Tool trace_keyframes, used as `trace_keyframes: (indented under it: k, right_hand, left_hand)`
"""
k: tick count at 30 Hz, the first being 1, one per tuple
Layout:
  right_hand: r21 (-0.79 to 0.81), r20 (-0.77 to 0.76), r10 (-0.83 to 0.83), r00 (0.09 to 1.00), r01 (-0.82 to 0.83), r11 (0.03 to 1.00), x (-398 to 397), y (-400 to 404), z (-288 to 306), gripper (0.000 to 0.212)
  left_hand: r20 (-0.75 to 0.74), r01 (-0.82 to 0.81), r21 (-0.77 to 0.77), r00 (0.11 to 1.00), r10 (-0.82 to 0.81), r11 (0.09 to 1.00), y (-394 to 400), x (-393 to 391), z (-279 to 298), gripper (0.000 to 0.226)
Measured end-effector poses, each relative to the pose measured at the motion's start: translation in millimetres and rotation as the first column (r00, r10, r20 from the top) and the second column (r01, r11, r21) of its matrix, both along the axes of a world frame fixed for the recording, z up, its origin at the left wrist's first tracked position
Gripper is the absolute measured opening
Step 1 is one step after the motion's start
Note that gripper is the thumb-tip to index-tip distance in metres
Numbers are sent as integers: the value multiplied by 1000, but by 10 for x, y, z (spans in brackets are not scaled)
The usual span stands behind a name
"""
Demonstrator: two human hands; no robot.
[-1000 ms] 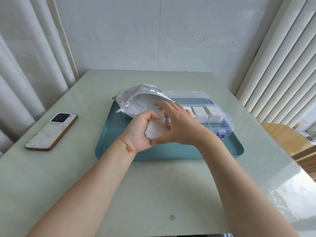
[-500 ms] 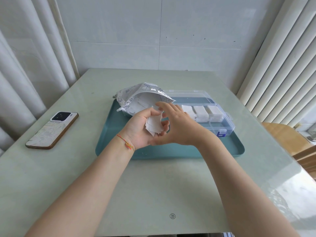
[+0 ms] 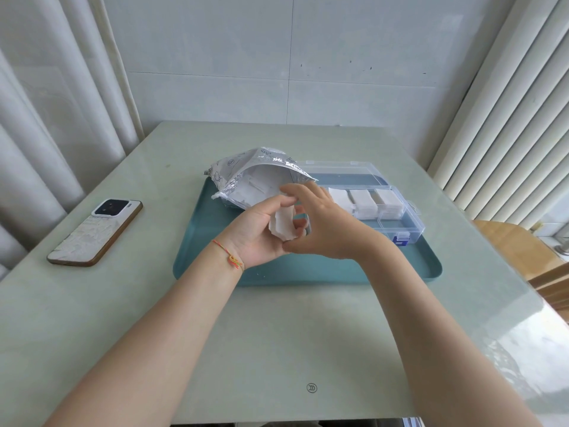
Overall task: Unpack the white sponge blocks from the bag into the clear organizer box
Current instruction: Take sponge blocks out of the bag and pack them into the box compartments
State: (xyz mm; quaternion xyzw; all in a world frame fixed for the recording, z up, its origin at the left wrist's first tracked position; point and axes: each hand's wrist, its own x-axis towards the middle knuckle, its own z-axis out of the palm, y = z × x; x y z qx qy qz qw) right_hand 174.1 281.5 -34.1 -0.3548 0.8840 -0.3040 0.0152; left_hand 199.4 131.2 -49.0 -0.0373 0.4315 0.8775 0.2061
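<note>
A stack of white sponge blocks (image 3: 282,224) stands on edge between my two hands, above the teal tray (image 3: 203,241). My left hand (image 3: 257,234) curls round the stack from the left, thumb on top. My right hand (image 3: 323,224) closes on it from the right, its fingers bent round the far side. Behind them lies the silver foil bag (image 3: 246,174), mouth open towards me, with more white blocks inside. The clear organizer box (image 3: 409,223) sits open on the tray's right half, and three of its back compartments hold white blocks (image 3: 361,200).
A phone (image 3: 95,232) in a marbled case lies face down on the pale green table (image 3: 277,334), left of the tray. A wooden chair (image 3: 517,245) stands off the table's right edge. Curtains hang on both sides.
The stack of blocks has turned from lying flat in my left palm to standing on edge. Both hands have closed tighter round it and hardly shifted place.
</note>
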Motion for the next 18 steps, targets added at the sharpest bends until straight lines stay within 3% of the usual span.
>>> trace_keyframes:
  k: [3,5,8,15,18]
  right_hand:
    - [-21,58,-11,998,13,1000,15,-35,-14,101]
    - [-67,88,-30,996,36,997,18,-63,-29,101]
    - [-99,54,-32,998,37,994,16,-59,-18,96]
    - [-32,43,33,999,-31,999,39,-41,0,109]
    - [-41,16,-15,1000,16,999,31,-37,16,107]
  left_hand:
    - [24,10,4,1000,-10,1000,4,10,12,26]
    - [11,23,4,1000,-23,1000,13,20,23,19]
    - [-36,59,16,998,-59,998,11,28,25,27]
    - [-45,15,-67,999,-18,998,26,68,58,20]
    - [17,34,-12,999,-33,999,9,57,57,16]
